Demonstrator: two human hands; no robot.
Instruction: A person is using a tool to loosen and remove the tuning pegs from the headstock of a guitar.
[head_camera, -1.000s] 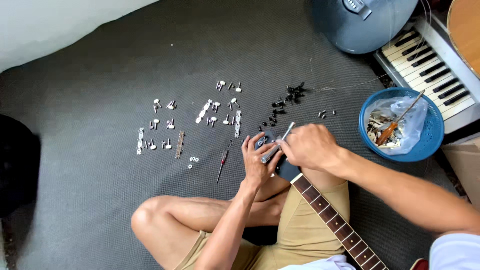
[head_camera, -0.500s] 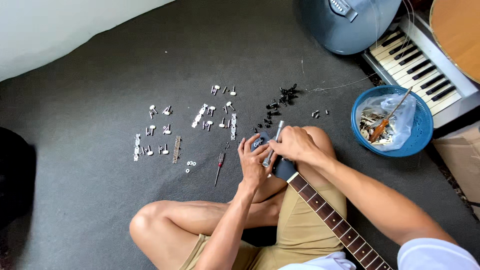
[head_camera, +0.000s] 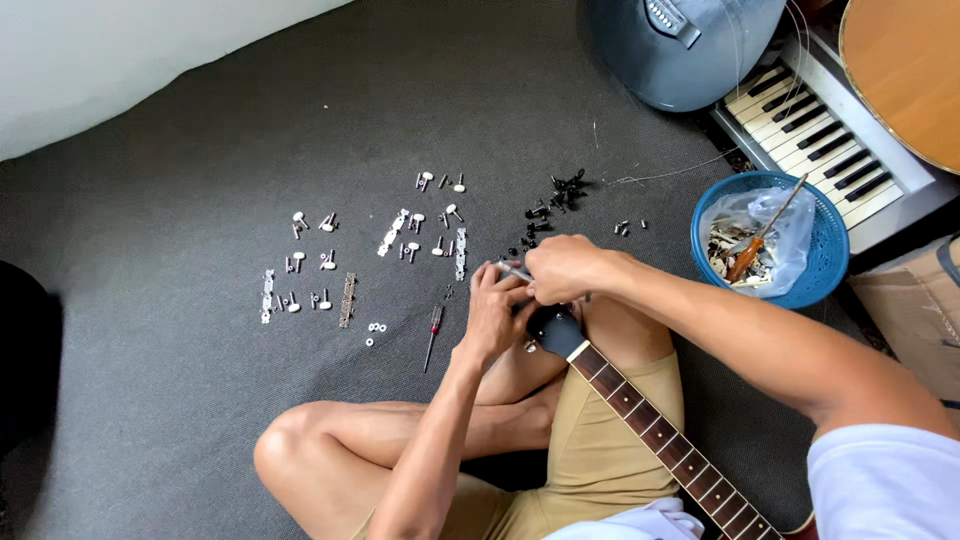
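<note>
Gripping a thin metal tool (head_camera: 512, 270) at the guitar headstock (head_camera: 553, 328), the right hand (head_camera: 565, 270) was clenched on it while the left hand (head_camera: 497, 308) closed around the headstock's edge; both had barely shifted over the last second, so the work there looked mid-step, not finished. The headstock was dark, resting on the lap, neck (head_camera: 660, 435) running down-right, with tuner parts (head_camera: 400, 232), black pegs (head_camera: 560, 190) and a red-handled screwdriver (head_camera: 432, 335) spread on the grey floor (head_camera: 200, 180) just beyond.

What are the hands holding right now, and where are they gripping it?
Both hands, left and right, grip the guitar at its headstock; a thin metal tool pokes out between them.
</note>
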